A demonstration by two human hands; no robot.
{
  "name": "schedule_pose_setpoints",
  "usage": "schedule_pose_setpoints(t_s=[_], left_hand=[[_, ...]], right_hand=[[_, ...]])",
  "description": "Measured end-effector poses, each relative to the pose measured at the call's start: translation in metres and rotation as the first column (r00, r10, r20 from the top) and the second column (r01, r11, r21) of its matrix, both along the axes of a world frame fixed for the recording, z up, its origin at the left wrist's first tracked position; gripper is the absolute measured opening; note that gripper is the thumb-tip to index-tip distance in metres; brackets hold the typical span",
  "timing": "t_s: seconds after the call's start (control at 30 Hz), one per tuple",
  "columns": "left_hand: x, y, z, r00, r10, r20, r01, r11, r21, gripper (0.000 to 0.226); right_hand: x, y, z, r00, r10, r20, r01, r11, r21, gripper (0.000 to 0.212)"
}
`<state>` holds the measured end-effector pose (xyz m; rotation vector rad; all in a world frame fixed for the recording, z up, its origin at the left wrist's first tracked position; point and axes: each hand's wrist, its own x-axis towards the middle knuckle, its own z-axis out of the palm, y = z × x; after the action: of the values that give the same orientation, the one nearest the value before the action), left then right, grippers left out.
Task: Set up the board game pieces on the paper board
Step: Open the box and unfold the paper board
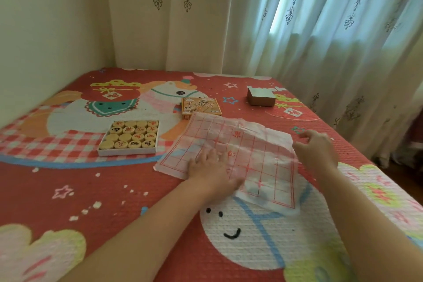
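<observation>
1. The paper board (251,155) lies spread on the bed (91,190), red grid facing up. It is creased and not quite flat.
2. Your left hand (206,167) rests palm down on the near-left part of the board. Its grip is open, with fingers straight, pressing the paper and holding nothing.
3. Your right hand (317,147) sits at the board's right edge with fingers curled. It is blurred, so you cannot tell whether its grip pinches the paper or only touches it.
4. The round wooden pieces (131,134) sit in four rows inside the white tray (127,151), on the bed left of the board and apart from it.
5. The orange box (201,105) lies at the board's far corner, where the paper overlaps its near edge.
6. A small grey box (261,97) stands farther back, well apart, near the curtain (320,30).
</observation>
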<state>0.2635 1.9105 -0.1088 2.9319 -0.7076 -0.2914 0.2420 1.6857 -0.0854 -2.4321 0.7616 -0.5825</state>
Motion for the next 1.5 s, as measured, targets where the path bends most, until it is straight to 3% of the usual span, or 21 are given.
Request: schedule_pose_setpoints(t_s=[0.13, 0.27, 0.37, 0.47, 0.7, 0.83, 0.93, 1.07, 1.5], left_hand=[[0.004, 0.01, 0.004, 0.974, -0.215, -0.065, 0.217, 0.976, 0.025, 0.079], [0.021, 0.027, 0.018, 0.922, -0.371, -0.113, 0.38, 0.922, 0.072, 0.075], [0.04, 0.04, 0.028, 0.942, -0.325, -0.085, 0.334, 0.934, 0.127, 0.072], [0.051, 0.048, 0.031, 0.972, -0.217, -0.087, 0.228, 0.963, 0.143, 0.066], [0.06, 0.06, 0.024, 0.996, -0.071, -0.06, 0.077, 0.992, 0.101, 0.057], [0.053, 0.063, 0.015, 0.989, 0.047, 0.138, -0.034, 0.995, -0.096, 0.046], [0.05, 0.057, 0.005, 0.968, 0.118, 0.221, -0.083, 0.984, -0.161, 0.055], [0.052, 0.056, -0.003, 0.979, 0.118, 0.167, -0.113, 0.993, -0.044, 0.061], [0.048, 0.061, -0.008, 0.993, 0.121, 0.009, -0.121, 0.993, 0.015, 0.066]], right_hand=[[0.016, 0.017, 0.021, 0.964, 0.266, 0.029, -0.253, 0.943, -0.217, 0.037], [0.038, 0.038, 0.023, 0.774, 0.589, -0.233, -0.633, 0.738, -0.235, 0.04], [0.046, 0.053, 0.013, 0.598, 0.672, -0.436, -0.778, 0.618, -0.114, 0.048], [0.051, 0.063, -0.001, 0.522, 0.645, -0.558, -0.806, 0.587, -0.076, 0.056], [0.062, 0.076, -0.014, 0.565, 0.557, -0.609, -0.772, 0.618, -0.15, 0.068], [0.06, 0.089, -0.013, 0.582, 0.526, -0.62, -0.751, 0.64, -0.161, 0.074], [0.061, 0.098, -0.015, 0.6, 0.495, -0.628, -0.736, 0.649, -0.192, 0.077], [0.067, 0.11, -0.023, 0.609, 0.481, -0.631, -0.725, 0.66, -0.196, 0.074], [0.075, 0.123, -0.027, 0.605, 0.472, -0.641, -0.711, 0.683, -0.167, 0.073]])
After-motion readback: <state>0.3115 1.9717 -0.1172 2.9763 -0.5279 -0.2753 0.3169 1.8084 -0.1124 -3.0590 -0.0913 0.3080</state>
